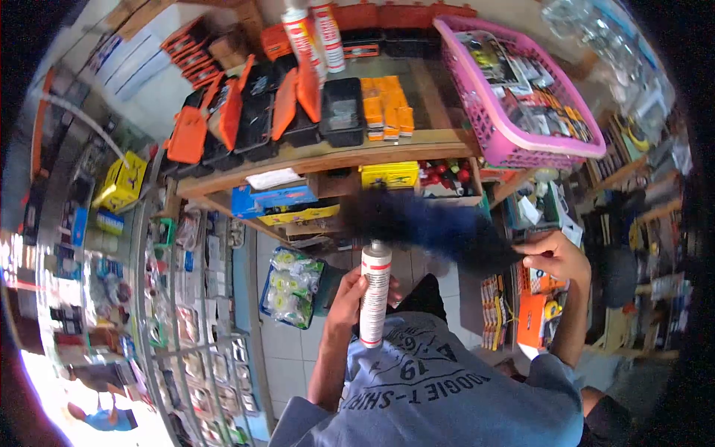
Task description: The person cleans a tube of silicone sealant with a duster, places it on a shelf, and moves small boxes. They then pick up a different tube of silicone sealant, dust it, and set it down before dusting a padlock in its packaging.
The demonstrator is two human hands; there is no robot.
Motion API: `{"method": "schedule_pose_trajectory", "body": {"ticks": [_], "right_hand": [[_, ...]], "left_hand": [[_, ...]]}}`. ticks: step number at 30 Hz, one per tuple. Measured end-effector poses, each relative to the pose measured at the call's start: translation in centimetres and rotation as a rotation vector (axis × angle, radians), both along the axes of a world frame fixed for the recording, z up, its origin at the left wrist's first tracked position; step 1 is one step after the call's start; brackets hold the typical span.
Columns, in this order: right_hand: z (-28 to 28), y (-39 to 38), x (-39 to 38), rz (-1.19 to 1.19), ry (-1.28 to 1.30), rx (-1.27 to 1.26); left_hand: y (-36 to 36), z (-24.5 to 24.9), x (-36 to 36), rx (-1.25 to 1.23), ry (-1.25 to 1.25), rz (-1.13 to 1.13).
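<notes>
My left hand (346, 296) is wrapped round a white sealant cartridge (376, 302) with red bands, held nearly upright in front of my chest. Small print runs down its side, and its top end meets a dark blur. Out to the right, my right hand (557, 257) pinches the end of a dark blue and black cloth (454, 231). Motion smears this cloth, which stretches leftward across the cartridge's top. Two similar cartridges (328, 37) stand on the wooden shelf ahead.
The wooden shelf (335, 155) carries black bins with orange lids (186, 135), orange boxes (383, 108) and a pink basket (491, 123) of packets. Below stand a yellow box (389, 175) and a blue crate (292, 289) of plastic-wrapped goods. A glass display case (201, 328) flanks the left.
</notes>
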State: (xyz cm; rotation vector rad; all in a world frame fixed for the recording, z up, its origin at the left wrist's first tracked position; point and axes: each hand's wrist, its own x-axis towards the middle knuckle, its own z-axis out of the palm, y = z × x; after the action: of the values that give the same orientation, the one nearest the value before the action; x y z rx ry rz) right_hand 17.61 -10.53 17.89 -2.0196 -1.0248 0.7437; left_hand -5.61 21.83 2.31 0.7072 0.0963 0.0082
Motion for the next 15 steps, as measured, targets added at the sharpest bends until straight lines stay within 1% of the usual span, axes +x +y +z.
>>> {"method": "schedule_pose_trajectory", "body": {"ticks": [1, 2, 3, 4, 5, 6, 7, 8, 9, 10, 12, 13, 14, 15], "right_hand": [[-0.4, -0.8, -0.3, 0.067, 0.047, -0.012], [-0.8, -1.4, -0.8, 0.038, 0.057, -0.003], [-1.1, -1.7, -1.3, -0.022, 0.030, 0.033], [-1.5, -2.0, -1.7, -0.080, 0.004, 0.067], [-1.2, -2.3, -2.2, -0.171, 0.064, -0.008], [-1.9, -3.0, -2.5, -0.191, 0.078, -0.001], [-2.7, -3.8, -2.8, -0.144, 0.097, 0.001], [-3.4, -4.5, -3.2, -0.101, 0.115, 0.003], [-2.8, -4.6, -3.7, -0.109, 0.186, -0.026], [-3.3, -5.3, -4.1, -0.136, 0.200, -0.019], [-4.4, -6.9, -5.1, -0.322, 0.135, 0.023], [-4.4, -7.7, -5.5, -0.365, 0.147, -0.050], [-4.7, -8.4, -5.8, -0.397, 0.161, -0.046], [-4.9, -9.1, -6.1, -0.362, 0.201, -0.035]], "left_hand": [[0.2, -0.8, 0.2, 0.054, 0.017, -0.012], [0.3, -1.0, 0.5, 0.108, 0.034, -0.021], [0.3, -1.1, 1.0, 0.000, -0.029, -0.077], [0.3, -1.0, 1.6, 0.007, -0.019, -0.100], [0.2, -1.0, 2.0, -0.046, -0.017, -0.136], [0.0, -0.9, 2.4, -0.100, -0.013, -0.170], [-0.2, -0.6, 3.1, -0.148, 0.022, -0.227], [-0.1, -1.6, 3.3, -0.142, 0.037, -0.252], [0.0, -3.1, 3.5, -0.112, 0.109, -0.343], [0.1, -4.3, 3.6, -0.081, 0.180, -0.435], [-1.3, -2.6, 5.3, -0.112, 0.178, -0.463], [-2.0, -1.6, 6.0, -0.050, 0.169, -0.418], [-2.4, -1.2, 6.6, 0.012, 0.156, -0.374], [-2.0, -2.4, 6.8, 0.030, 0.165, -0.476]]}}
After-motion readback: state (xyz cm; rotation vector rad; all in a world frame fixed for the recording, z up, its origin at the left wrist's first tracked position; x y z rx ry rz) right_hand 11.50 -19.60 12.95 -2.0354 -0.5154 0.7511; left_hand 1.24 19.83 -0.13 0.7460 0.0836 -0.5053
